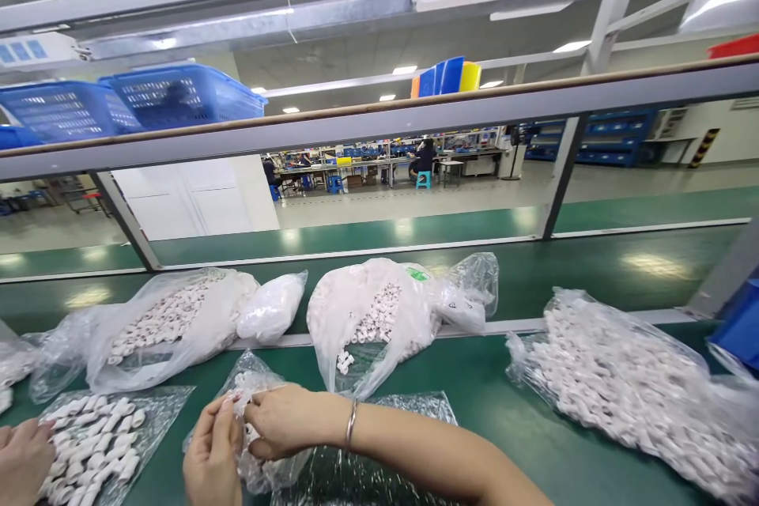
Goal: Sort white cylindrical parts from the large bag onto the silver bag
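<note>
Bench [492, 379], left fingers [223, 423] pinching bag [264, 477], right fingers [264, 413] curled against it

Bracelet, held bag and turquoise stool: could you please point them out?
Bracelet [351, 425]: head view, middle of the band.
Held bag [273, 473]: head view, lower plastic.
Turquoise stool [423, 175]: head view, seat.

green bench [486, 411] | back centre: 1 bag [409, 316], white pieces [379, 312] | right: bagged white pieces [622, 387] | front: crinkled plastic [349, 478]

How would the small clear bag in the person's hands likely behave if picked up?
The small clear bag is probably floppy: its thin film crumples around the hands. The loose white pieces inside would likely shift, making it sag unevenly. The glossy plastic may be somewhat slippery.
</note>
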A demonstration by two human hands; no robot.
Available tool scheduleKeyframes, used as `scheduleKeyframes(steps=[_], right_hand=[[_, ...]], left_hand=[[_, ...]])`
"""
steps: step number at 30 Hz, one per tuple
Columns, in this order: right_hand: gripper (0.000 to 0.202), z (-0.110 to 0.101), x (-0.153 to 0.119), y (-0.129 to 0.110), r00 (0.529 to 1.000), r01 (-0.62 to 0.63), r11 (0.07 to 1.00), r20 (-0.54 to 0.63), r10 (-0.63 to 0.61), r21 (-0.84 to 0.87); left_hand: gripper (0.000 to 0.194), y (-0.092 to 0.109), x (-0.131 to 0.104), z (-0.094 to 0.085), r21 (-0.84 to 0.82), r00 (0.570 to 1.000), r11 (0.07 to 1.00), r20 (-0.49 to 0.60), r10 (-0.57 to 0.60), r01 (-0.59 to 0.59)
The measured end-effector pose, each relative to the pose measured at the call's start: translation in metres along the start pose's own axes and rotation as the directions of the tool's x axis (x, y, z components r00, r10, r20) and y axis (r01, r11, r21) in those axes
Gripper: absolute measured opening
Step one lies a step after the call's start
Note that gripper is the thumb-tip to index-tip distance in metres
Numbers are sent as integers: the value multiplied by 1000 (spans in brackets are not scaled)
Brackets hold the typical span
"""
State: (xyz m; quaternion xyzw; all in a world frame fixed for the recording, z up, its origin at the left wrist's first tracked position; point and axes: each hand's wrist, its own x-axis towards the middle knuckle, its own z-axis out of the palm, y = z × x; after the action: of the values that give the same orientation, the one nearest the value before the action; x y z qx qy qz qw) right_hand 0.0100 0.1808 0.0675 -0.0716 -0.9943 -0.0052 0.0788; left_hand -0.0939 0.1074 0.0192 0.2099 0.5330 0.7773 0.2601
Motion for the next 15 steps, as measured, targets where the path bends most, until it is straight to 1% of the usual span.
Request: scheduleKeyframes(steps=[2,6,8,10,11,12,13,14,15], right_hand=[[32,-5,-7,-2,999,28,1000,-31,-28,-15],[31,-20,-29,-6,997,16,1000,-79,-14,22],[29,-29,-45,-8,994,0,997,-106,8,74],[27,-43,-64,-11,992,-32,988,-120,50,150],[26,-54,-75,-13,989,-51,978,-124,77,200],[23,-67,-86,-16,986,-67,963,-128,103,261],[22,-83,-98,-20,982,-77,939,-137,129,334],[20,-100,-111,-25,974,-77,902,-160,159,426],[19,-118,-125,-31,961,-72,851,-192,199,520]], left_hand=[[47,-3,3,-3,-58,998,997,10,-57,58],[47,-6,6,-7,-52,998,997,13,-55,55],[45,-7,5,-8,-34,998,998,46,-46,48],[43,-6,2,-6,17,995,1000,96,-23,22],[42,-4,0,-4,59,996,998,87,18,-23],[41,-1,-3,-1,107,995,990,51,89,-94],[40,4,-5,1,150,982,971,-10,187,-184],[40,9,-7,3,180,951,944,-90,297,-278],[40,16,-9,3,203,908,913,-161,387,-353]])
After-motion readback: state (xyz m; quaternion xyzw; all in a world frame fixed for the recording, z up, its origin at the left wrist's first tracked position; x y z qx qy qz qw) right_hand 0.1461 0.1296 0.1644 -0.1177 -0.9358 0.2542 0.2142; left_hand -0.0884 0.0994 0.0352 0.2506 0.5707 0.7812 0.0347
